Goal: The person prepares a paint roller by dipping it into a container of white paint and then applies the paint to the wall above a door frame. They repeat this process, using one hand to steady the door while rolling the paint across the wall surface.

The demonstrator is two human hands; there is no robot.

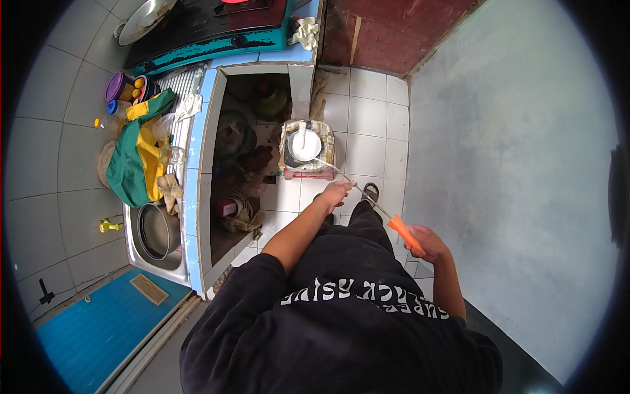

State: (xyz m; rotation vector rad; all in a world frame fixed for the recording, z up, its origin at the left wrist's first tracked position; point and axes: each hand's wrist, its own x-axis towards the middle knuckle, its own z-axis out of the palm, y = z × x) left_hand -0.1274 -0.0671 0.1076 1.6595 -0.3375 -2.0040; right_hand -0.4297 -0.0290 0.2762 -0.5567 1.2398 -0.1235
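My right hand (426,244) is closed round the orange handle (403,233) of what looks like a paint roller. From it a thin metal rod (375,203) runs up and left towards a round white container (305,152). My left hand (338,195) is at the middle of this rod, its fingertips closed on it. A white, cylinder-like piece (302,133) lies upright across the container; whether it joins the rod is hard to see. Under the container stands a small stained stool (308,175) with a reddish lower part.
To the left, a tiled counter (191,171) holds a gas stove (216,41), a green and yellow cloth (139,161) and a sink with a pot (159,231). Dark open shelving sits below. A patchy grey wall (499,164) rises on the right, a dark red door (387,29) ahead.
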